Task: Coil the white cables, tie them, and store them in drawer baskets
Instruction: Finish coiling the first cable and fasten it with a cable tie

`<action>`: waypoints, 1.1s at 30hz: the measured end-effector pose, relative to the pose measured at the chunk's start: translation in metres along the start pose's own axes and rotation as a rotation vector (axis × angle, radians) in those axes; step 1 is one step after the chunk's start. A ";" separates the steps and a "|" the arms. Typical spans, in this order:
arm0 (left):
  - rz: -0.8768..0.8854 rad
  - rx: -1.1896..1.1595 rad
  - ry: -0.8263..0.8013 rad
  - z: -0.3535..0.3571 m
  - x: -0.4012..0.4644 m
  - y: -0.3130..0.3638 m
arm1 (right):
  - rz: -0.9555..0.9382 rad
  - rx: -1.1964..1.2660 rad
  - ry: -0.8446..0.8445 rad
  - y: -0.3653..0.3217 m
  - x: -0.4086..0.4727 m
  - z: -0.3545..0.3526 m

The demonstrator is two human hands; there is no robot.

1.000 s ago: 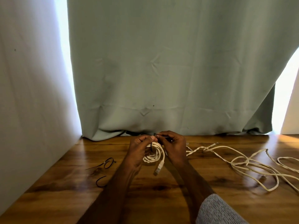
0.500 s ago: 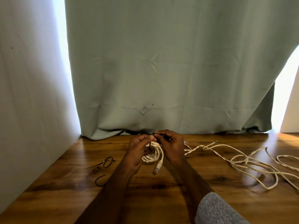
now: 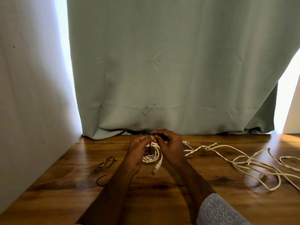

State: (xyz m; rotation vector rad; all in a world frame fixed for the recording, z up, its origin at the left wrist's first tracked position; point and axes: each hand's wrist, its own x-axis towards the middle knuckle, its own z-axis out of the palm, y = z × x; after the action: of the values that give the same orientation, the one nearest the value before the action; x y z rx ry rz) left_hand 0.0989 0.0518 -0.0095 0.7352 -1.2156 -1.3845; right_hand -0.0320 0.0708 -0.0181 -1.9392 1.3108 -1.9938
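A coiled white cable sits between my hands above the wooden table, its plug hanging down toward me. A thin black tie loops around the coil. My left hand pinches one end of the tie at the top of the coil. My right hand pinches the other end, fingertips touching the left hand's. A loose tangle of white cables lies spread across the table to the right.
Two more black ties lie on the table at the left: a looped one and a curved one. A grey-green curtain hangs along the table's back edge. A white wall closes the left side.
Both hands with the coil have stayed in nearly the same place; the fingertips have drawn slightly closer together on the black tie. The loose cables have not moved.
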 end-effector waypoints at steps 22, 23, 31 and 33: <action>0.093 0.233 0.046 0.000 0.006 -0.018 | 0.173 0.330 0.122 -0.008 0.006 -0.006; 0.104 0.241 0.036 0.001 0.006 -0.019 | 0.181 0.349 0.089 -0.008 0.005 -0.005; 0.177 0.221 0.043 -0.004 0.007 -0.020 | 0.129 0.224 -0.098 -0.003 0.004 -0.009; 0.173 0.211 0.045 -0.004 0.008 -0.020 | 0.124 0.191 -0.115 -0.001 0.005 -0.011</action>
State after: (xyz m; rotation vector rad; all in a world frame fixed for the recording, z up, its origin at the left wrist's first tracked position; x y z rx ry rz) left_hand 0.0943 0.0406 -0.0273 0.7825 -1.3695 -1.1037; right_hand -0.0415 0.0740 -0.0123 -1.8098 1.1383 -1.8457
